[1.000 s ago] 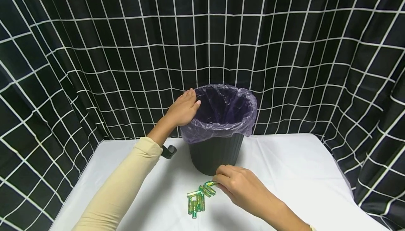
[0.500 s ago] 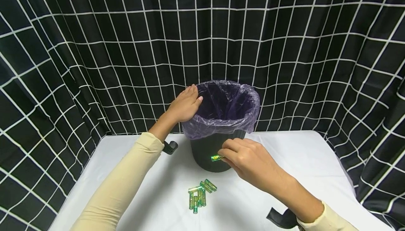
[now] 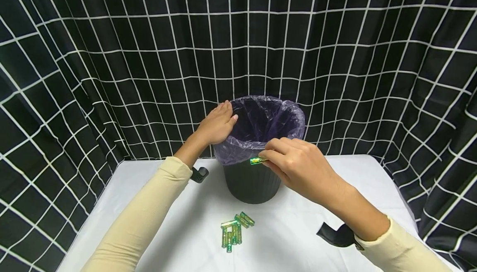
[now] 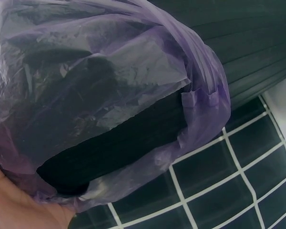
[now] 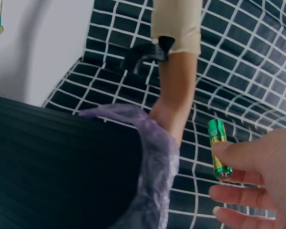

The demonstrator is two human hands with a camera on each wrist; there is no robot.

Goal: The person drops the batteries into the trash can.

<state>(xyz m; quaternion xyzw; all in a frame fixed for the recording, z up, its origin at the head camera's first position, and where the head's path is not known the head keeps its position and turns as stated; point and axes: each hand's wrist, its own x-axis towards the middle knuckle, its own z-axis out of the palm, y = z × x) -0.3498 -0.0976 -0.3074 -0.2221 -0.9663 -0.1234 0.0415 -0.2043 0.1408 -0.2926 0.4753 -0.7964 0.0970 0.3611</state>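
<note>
In the head view, my right hand [image 3: 298, 166] pinches a green and gold battery [image 3: 257, 161] between thumb and fingers, in front of the bin's near rim. The right wrist view shows the battery [image 5: 219, 148] held by its side, with the other fingers spread. My left hand [image 3: 217, 126] rests on the left rim of a dark ribbed trash bin [image 3: 251, 183], fingers extended. A translucent purple bag [image 3: 238, 152] lines the bin and folds over its rim; in the left wrist view the hand touches this bag [image 4: 209, 105]. Several similar batteries [image 3: 232, 232] lie in a loose cluster before the bin.
A white cloth [image 3: 179, 230] covers the table under the bin and batteries. Black curtains with a white grid [image 3: 268, 32] stand behind and at both sides. Black curved straps [image 3: 337, 235] stick out at the wrists.
My right hand has lifted one battery from the cluster and carried it up to the bin's rim. The left hand stays on the rim.
</note>
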